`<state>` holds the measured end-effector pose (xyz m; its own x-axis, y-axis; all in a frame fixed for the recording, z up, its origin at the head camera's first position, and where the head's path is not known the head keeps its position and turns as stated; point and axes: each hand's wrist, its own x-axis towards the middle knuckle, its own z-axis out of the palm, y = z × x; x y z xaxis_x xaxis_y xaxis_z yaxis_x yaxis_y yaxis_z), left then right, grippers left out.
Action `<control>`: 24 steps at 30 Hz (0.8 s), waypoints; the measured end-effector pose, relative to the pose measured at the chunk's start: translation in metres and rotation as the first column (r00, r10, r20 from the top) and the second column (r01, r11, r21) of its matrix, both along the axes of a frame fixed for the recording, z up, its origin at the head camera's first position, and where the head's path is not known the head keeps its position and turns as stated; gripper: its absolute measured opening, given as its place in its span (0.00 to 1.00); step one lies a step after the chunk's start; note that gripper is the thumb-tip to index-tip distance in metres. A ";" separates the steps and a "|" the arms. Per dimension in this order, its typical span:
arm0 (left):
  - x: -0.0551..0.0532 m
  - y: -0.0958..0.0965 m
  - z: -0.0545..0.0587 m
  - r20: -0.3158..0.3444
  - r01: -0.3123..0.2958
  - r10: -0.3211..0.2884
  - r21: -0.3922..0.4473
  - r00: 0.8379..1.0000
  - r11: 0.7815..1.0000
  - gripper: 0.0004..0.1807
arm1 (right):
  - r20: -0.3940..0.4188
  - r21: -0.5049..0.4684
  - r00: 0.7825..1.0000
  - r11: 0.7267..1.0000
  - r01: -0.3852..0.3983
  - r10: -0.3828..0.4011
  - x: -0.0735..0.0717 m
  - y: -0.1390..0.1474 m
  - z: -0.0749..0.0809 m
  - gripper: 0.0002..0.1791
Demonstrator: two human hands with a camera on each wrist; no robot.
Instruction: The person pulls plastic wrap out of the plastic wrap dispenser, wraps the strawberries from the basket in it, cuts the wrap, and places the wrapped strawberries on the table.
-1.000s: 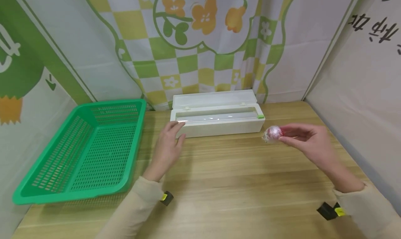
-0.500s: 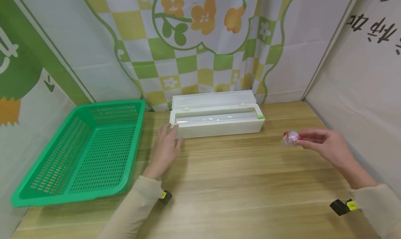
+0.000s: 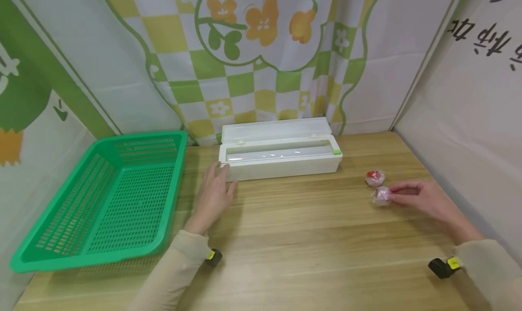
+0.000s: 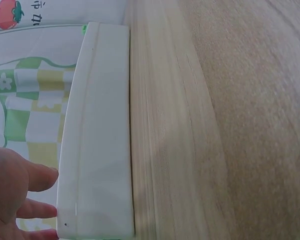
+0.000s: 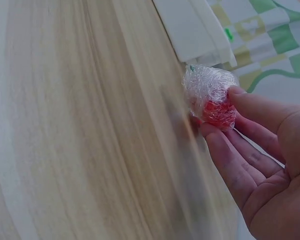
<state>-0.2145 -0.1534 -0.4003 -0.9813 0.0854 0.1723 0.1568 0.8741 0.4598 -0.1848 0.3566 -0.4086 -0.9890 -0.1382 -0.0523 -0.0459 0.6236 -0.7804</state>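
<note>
My right hand (image 3: 424, 200) pinches a small, round red thing wrapped in crinkled clear film (image 5: 212, 97) between thumb and fingertips, low over the table's right side. Another film-wrapped red ball (image 3: 374, 177) sits just behind it in the head view. At the back of the table stands a white cling film box (image 3: 281, 167), its lid (image 3: 277, 130) tipped back and a clear roll (image 3: 281, 155) lying inside. My left hand (image 3: 210, 195) is at the box's left front corner, fingers relaxed, fingertips right at its top edge.
A green mesh basket (image 3: 173, 193) with nothing in it stands at the left. A green slider (image 3: 336, 152) sits at the box's right end. Behind the wooden table (image 3: 297, 247) hangs a checked curtain (image 3: 244, 82), with printed cloth walls (image 3: 469, 121) on both sides.
My right hand moved right, then toward the front with the wrapped ball. The second wrapped ball now shows fully behind it. My left hand shifted slightly left along the box.
</note>
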 end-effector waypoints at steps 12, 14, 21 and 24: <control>0.001 -0.001 -0.001 -0.002 0.001 -0.001 -0.001 1.000 1.000 0.32 | 0.093 -0.107 0.996 0.994 0.022 -0.012 -0.008 0.005 -0.014 0.26; 0.001 -0.001 -0.001 0.001 -0.001 0.001 0.002 1.000 1.000 0.32 | 0.102 -0.129 0.995 0.991 0.021 -0.008 -0.008 0.005 -0.015 0.26; 0.000 0.000 -0.001 -0.002 0.002 -0.002 0.006 1.000 1.000 0.33 | 0.112 -0.105 0.994 0.994 0.029 -0.017 -0.009 0.005 -0.015 0.27; 0.000 0.000 -0.001 -0.012 0.009 -0.009 0.007 1.000 1.000 0.33 | 0.127 -0.110 0.991 0.993 0.045 -0.031 -0.010 0.005 -0.015 0.29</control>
<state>-0.2147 -0.1537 -0.4016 -0.9784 0.0926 0.1850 0.1700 0.8696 0.4636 -0.1945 0.3615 -0.4235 -0.9804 -0.1127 -0.1618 0.0782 0.5313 -0.8435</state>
